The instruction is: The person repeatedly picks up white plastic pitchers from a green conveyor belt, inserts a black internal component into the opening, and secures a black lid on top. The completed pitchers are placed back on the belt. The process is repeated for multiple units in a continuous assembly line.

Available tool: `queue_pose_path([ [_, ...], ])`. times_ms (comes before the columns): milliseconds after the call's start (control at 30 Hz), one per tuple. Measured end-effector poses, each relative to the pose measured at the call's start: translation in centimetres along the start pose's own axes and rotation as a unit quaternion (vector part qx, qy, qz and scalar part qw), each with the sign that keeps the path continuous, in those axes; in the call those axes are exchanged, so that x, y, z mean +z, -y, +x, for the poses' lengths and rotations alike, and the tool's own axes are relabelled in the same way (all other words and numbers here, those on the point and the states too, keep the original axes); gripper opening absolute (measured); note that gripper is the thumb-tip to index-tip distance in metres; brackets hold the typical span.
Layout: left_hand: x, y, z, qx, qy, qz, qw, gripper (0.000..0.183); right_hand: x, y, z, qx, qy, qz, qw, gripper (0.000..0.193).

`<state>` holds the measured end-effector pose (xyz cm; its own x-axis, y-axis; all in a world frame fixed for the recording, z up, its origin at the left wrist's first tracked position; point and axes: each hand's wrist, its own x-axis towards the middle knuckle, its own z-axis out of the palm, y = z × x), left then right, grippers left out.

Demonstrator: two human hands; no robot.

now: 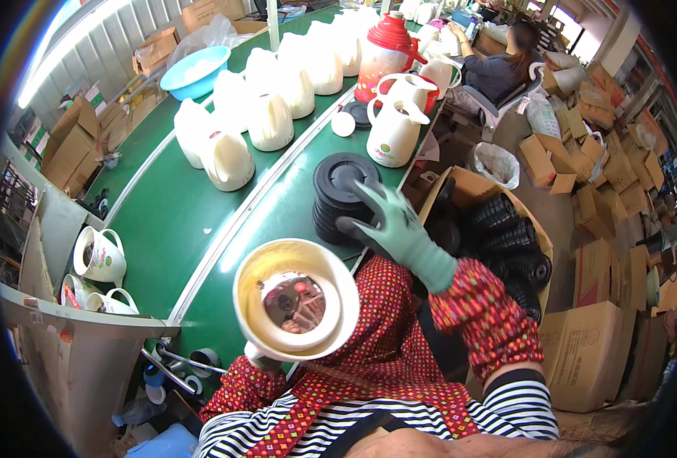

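Observation:
My left hand (265,357), mostly hidden behind a white vacuum jug (245,313), holds it up in front of me. The jug's open round end faces me, and a shiny mirrored liner (292,304) shows inside. On the green bench stands a stack of black round plastic bases (344,183). My right hand (399,225), in a pale green glove with dark fingertips, is at the right side of this stack. Its fingers are spread, the tips overlapping the upper discs; whether they press on them I cannot tell.
White jugs (270,122) line the green conveyor (151,221) beyond a metal rail. A red flask (388,57) and a white jug (395,133) stand behind the stack. At my right, a carton (546,229) holds black bases. A person (498,69) sits farther back.

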<state>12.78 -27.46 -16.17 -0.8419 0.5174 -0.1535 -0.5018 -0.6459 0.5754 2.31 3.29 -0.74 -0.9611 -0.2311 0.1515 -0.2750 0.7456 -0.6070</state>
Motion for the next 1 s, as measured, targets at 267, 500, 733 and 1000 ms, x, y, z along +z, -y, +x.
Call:
queue_pose_path([
  [267, 0.0, -2.1, -1.6, 0.022, -0.066, 0.023, 0.997, 0.049, 4.1, -2.7, 10.4, 0.074, 0.060, -0.277, 0.956, 0.097],
  [500, 1.9, -1.7, 0.2, 0.026, -0.030, 0.056, 0.998, 0.051, 2.7, -1.6, 5.8, -0.049, -0.145, -0.158, 0.976, 0.090],
  [733, 7.6, -1.6, 2.8, 0.010, 0.058, 0.169, 0.984, 0.053, -1.1, 2.4, -8.5, -0.117, -0.038, 0.107, 0.987, 0.102],
  [1000, 14.2, -0.7, 3.4, 0.012, 0.148, 0.287, 0.946, 0.055, -2.7, 1.6, -15.9, -0.077, -0.099, 0.131, 0.983, 0.100],
])
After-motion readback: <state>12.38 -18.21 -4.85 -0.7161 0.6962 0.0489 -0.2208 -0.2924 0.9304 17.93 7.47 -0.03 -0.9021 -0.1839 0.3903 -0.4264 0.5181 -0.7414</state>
